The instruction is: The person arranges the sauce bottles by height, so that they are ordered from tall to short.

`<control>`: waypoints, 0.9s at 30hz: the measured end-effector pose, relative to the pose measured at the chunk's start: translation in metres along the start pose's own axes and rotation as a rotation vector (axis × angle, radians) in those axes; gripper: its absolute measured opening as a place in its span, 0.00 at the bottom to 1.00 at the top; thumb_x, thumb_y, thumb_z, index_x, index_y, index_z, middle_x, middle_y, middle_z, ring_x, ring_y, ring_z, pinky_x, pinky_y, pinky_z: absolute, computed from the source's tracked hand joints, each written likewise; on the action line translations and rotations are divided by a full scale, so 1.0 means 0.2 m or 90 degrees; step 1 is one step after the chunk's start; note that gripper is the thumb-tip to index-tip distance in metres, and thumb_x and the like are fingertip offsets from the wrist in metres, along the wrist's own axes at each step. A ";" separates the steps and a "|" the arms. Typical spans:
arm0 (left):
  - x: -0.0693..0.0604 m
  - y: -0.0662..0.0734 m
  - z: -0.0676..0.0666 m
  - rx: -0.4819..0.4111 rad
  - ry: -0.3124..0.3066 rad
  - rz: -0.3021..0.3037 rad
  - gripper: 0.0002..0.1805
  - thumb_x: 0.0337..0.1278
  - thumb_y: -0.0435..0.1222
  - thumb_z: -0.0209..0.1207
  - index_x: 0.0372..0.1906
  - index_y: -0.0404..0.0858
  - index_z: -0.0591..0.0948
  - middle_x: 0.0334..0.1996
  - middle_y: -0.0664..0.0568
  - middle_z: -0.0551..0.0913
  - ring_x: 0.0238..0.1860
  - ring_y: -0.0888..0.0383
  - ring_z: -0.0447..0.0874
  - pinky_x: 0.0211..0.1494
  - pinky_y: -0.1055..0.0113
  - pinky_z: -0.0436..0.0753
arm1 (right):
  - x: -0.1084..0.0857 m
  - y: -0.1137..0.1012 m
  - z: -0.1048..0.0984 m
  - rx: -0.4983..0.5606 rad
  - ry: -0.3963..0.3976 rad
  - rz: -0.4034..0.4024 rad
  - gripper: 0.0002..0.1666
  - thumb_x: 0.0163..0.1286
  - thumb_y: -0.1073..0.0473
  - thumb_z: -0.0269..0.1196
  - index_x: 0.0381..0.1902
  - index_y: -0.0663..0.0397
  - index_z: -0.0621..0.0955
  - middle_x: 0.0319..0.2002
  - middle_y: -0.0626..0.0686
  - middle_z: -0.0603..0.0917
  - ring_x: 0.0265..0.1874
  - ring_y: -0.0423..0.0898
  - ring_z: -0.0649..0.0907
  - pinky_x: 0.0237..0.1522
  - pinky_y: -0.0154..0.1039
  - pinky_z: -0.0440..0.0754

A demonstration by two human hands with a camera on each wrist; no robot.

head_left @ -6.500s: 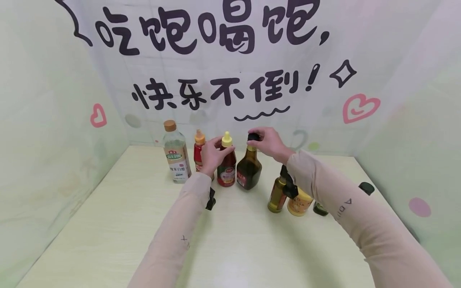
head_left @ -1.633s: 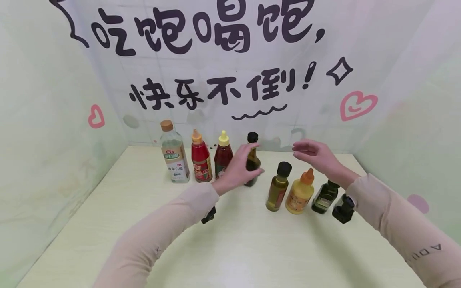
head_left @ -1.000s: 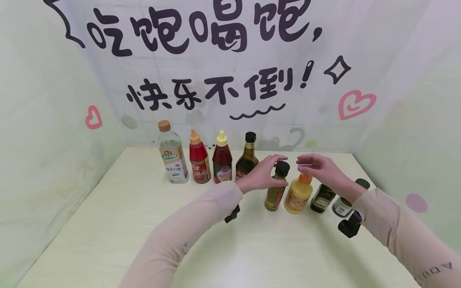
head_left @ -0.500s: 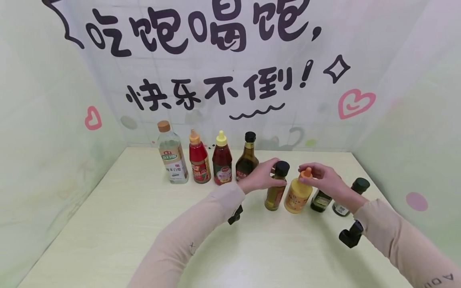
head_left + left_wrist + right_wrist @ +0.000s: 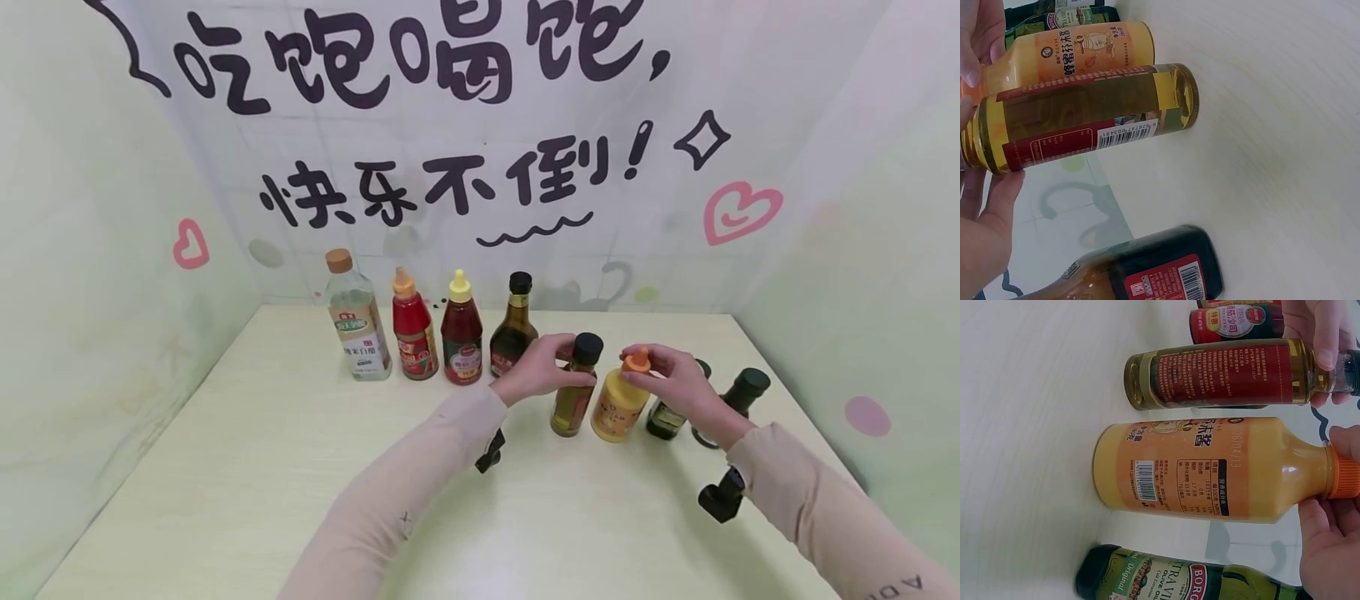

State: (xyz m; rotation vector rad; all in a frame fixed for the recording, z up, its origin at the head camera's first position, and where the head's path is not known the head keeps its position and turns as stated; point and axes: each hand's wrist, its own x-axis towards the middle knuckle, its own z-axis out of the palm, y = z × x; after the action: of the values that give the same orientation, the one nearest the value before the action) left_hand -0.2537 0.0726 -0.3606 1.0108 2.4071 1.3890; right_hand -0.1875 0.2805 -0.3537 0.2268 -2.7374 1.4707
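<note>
My left hand [image 5: 536, 371] holds the neck of a slim oil bottle [image 5: 572, 408] with a black cap, its thumb in front. In the left wrist view this bottle [image 5: 1091, 115] shows a red label and golden oil. Beside it, my right hand [image 5: 678, 385] pinches the orange cap and neck of a yellow mustard sauce squeeze bottle [image 5: 618, 408]. The mustard bottle's [image 5: 1191, 469] orange label and barcode face the right wrist camera. Both bottles stand upright on the table, close together. An olive oil bottle [image 5: 1172, 575] stands just right of the mustard, partly hidden by my right hand in the head view.
Left along the back stand a clear white vinegar bottle [image 5: 360, 329], a red sauce bottle [image 5: 414, 337], a yellow-capped dark red sauce bottle [image 5: 461, 342] and a brown bottle [image 5: 513, 329]. A dark-capped bottle [image 5: 746, 387] stands far right. A printed cloth [image 5: 420, 233] hangs behind the table.
My left hand has left the yellow-capped sauce bottle and moved right to grip the slim oil bottle. My right hand has left the brown bottle's cap and come down onto the mustard bottle's top.
</note>
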 end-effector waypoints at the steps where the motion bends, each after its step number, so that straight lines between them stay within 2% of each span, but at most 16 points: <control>1: 0.00 0.00 0.01 -0.004 0.002 0.003 0.16 0.41 0.38 0.66 0.39 0.40 0.77 0.34 0.56 0.81 0.38 0.66 0.77 0.46 0.70 0.74 | 0.00 0.01 0.00 -0.002 0.002 0.000 0.26 0.60 0.53 0.61 0.53 0.62 0.71 0.51 0.63 0.74 0.54 0.56 0.71 0.49 0.45 0.73; 7: 0.00 -0.01 0.03 -0.034 0.025 0.002 0.16 0.40 0.39 0.67 0.37 0.40 0.78 0.33 0.57 0.81 0.39 0.66 0.77 0.45 0.72 0.74 | -0.01 0.02 0.01 -0.001 0.011 -0.013 0.27 0.60 0.53 0.60 0.53 0.62 0.72 0.50 0.61 0.75 0.53 0.54 0.72 0.47 0.37 0.73; 12: -0.01 -0.04 0.04 -0.081 0.045 -0.017 0.15 0.40 0.40 0.67 0.38 0.42 0.79 0.34 0.60 0.81 0.41 0.66 0.76 0.43 0.73 0.75 | 0.00 0.03 0.01 -0.010 0.017 -0.023 0.27 0.60 0.53 0.60 0.53 0.63 0.72 0.49 0.60 0.76 0.53 0.54 0.72 0.48 0.40 0.73; 19: -0.03 -0.05 0.05 -0.117 0.068 -0.020 0.16 0.40 0.41 0.67 0.39 0.43 0.80 0.35 0.61 0.81 0.41 0.67 0.76 0.41 0.73 0.75 | -0.01 0.04 0.02 -0.008 0.025 -0.030 0.26 0.60 0.53 0.60 0.52 0.62 0.72 0.49 0.60 0.77 0.53 0.53 0.72 0.44 0.28 0.72; 27: -0.04 -0.04 0.05 -0.096 0.090 -0.007 0.16 0.42 0.42 0.66 0.40 0.43 0.81 0.34 0.60 0.82 0.40 0.67 0.77 0.39 0.75 0.76 | 0.00 0.05 0.02 0.000 0.027 -0.041 0.26 0.60 0.53 0.60 0.52 0.62 0.72 0.48 0.60 0.77 0.49 0.37 0.73 0.43 0.24 0.71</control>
State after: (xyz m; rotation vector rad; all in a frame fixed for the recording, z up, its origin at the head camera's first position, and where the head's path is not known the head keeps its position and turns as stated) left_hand -0.2465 0.0722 -0.3748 0.8887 2.3557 1.6613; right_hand -0.1884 0.2816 -0.3642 0.2779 -2.6698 1.4422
